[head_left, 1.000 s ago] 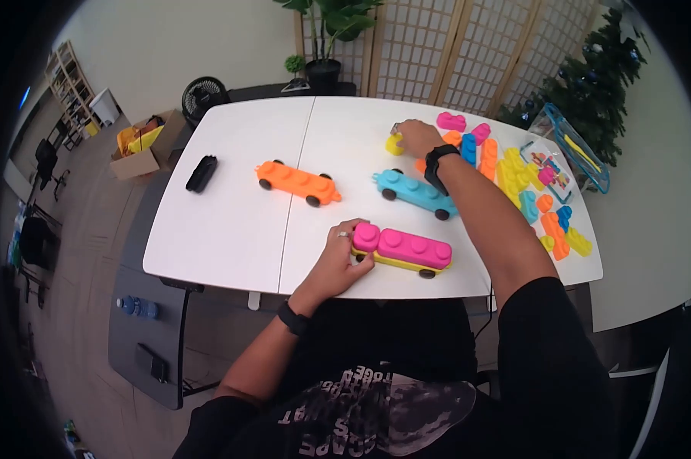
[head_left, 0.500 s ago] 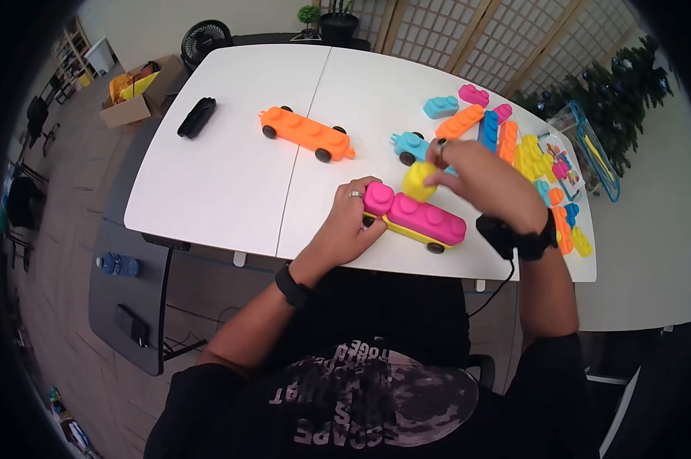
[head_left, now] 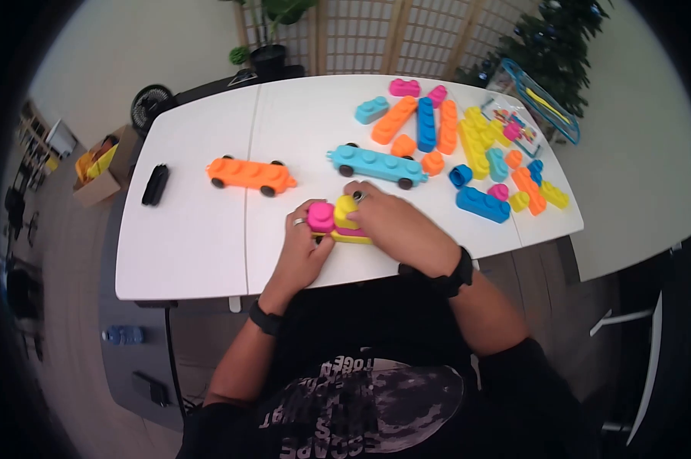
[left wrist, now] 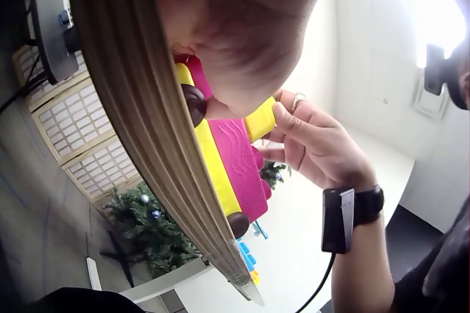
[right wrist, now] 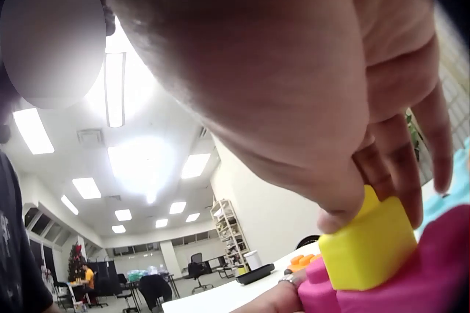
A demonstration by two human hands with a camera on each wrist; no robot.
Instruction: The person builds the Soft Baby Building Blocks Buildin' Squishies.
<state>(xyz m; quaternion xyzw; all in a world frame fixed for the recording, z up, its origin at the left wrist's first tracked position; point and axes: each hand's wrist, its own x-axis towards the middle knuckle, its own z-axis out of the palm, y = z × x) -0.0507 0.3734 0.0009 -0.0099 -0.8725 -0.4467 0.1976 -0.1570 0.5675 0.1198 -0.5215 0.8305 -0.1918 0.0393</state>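
Note:
A yellow wheeled toy car base point(left wrist: 217, 172) stands near the table's front edge, carrying a small pink block point(head_left: 321, 217) and a long pink block point(left wrist: 241, 170). My left hand point(head_left: 296, 252) grips the car's left end, fingers behind it and thumb in front. Between the thumb and fingers of my right hand point(head_left: 403, 229) is a small yellow block point(right wrist: 369, 248), pinched right at the top of the long pink block, beside the small pink one. In the head view the right hand hides most of the long pink block.
Behind stand a teal wheeled base point(head_left: 376, 164) and, farther left, an orange one point(head_left: 247, 174). Loose blocks lie at the right, among them a long blue block point(head_left: 483, 205) and an orange block point(head_left: 395, 120). A black case point(head_left: 156, 185) sits at the left.
My right hand has brought the yellow block from the back of the table forward and down onto the long pink block. The left hand keeps its grip on the car's end.

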